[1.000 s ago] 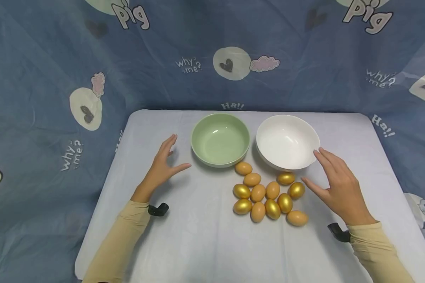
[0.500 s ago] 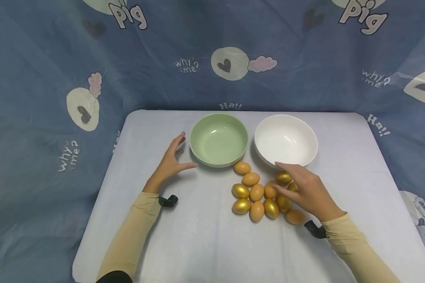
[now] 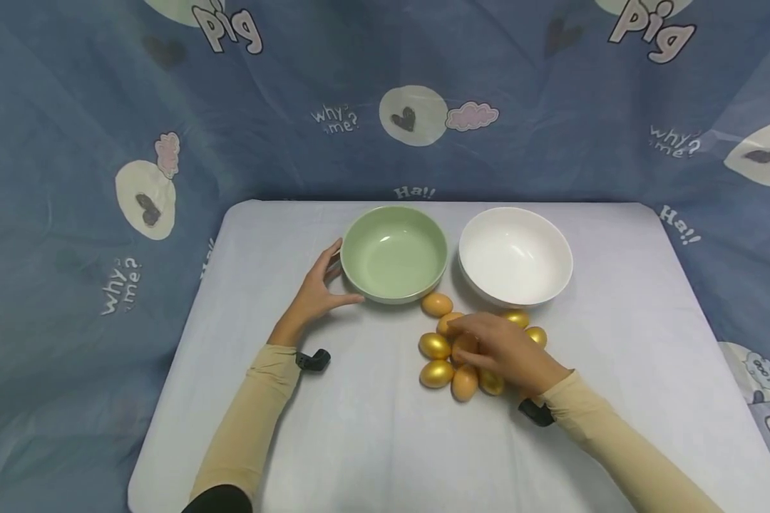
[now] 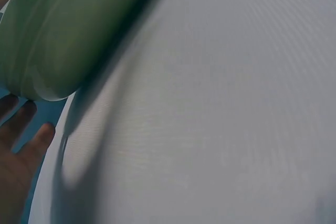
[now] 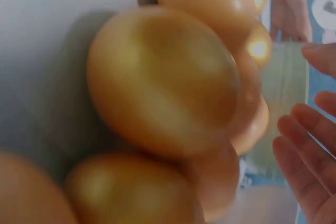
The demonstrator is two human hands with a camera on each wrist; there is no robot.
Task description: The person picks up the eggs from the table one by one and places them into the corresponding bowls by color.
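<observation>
Two half-spread hands: the left beside a green bowl, the right over a cluster of eggs.
The left hand (image 3: 317,293) has thumb and fingers parted, grasping nothing, at the near side of the green bowl (image 3: 394,253); whether the fingertips touch it I cannot tell. The right hand (image 3: 507,353) is palm-down with fingers loosely bent and thumb apart, holding nothing, above the eggs. Brown eggs (image 3: 465,383) and gold eggs (image 3: 435,374) lie on the white-covered desk (image 3: 385,456) beneath it and just to its left, some hidden by it. Ahead of the right hand stands the white bowl (image 3: 516,255).
</observation>
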